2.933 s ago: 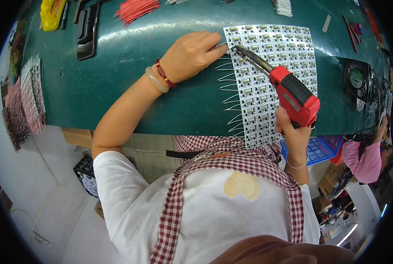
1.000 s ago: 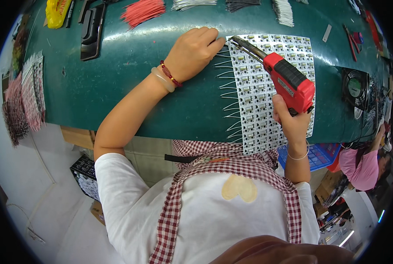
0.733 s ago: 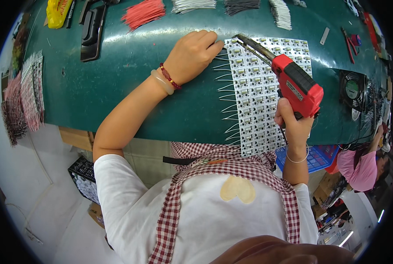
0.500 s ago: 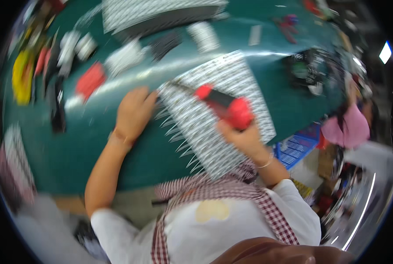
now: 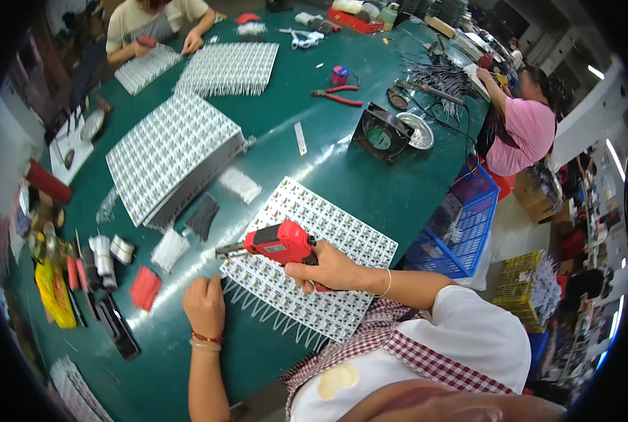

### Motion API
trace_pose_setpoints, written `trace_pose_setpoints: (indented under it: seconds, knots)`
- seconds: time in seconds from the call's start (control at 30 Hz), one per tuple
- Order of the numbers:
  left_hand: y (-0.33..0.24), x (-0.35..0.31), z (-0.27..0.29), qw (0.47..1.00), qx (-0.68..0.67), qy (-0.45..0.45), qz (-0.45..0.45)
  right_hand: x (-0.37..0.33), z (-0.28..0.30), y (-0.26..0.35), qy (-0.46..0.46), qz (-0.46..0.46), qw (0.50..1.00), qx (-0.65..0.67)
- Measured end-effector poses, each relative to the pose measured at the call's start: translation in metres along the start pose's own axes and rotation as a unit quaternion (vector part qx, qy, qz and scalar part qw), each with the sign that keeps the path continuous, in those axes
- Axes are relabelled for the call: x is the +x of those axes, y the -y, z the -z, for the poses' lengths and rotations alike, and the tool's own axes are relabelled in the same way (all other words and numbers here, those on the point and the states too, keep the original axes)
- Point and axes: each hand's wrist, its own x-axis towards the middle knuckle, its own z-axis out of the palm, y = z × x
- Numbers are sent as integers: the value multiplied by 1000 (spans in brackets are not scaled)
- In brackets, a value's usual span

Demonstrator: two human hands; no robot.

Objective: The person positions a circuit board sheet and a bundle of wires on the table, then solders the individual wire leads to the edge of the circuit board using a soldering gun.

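In my right hand (image 5: 331,269) is a red and black pistol-shaped tool (image 5: 282,241), its fingers wrapped round the handle. The tool's metal nozzle (image 5: 231,250) points left, above the left corner of a white panel (image 5: 328,281) covered in rows of small components. White wire loops (image 5: 272,316) stick out along the panel's near-left edge. My left hand (image 5: 203,304) rests at that corner with curled fingers, beside the first loop. Whatever its fingertips pinch is too small to make out. Left of it lies a bundle of red tubing pieces (image 5: 144,288).
Bundles of white (image 5: 169,250) and black (image 5: 202,216) tubing lie beyond. A stack of panels (image 5: 173,155) stands far left; a black fan (image 5: 380,133), red pliers (image 5: 338,93) and a soldering iron (image 5: 437,92) lie farther right. Co-workers sit at the far left and right (image 5: 528,130).
My view has swung, bringing the far table and co-workers into sight. The tool's nozzle still points at the panel's left corner, with my left hand closed beside it.
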Motion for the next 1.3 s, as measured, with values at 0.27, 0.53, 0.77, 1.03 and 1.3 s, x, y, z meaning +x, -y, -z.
trace_pose_setpoints:
  seconds: [0.27, 0.53, 0.77, 1.03, 1.3]
  knots:
    - [-2, 2, 0, 1000, 14, -18, -14, -3, -1, 11, 5, 51, 996, 69]
    - [-4, 0, 1, 999, 30, -17, -16, 2, 5, 46, -29, 135, 971, 196]
    - [-2, -3, -1, 999, 38, -20, -23, 14, 5, 90, -31, 224, 946, 232]
    - [0, -4, -4, 999, 31, -32, -20, 6, 7, 124, -33, 286, 935, 209]
    - [-4, 0, 2, 999, 15, -35, -29, -15, 37, 135, -65, 307, 948, 59]
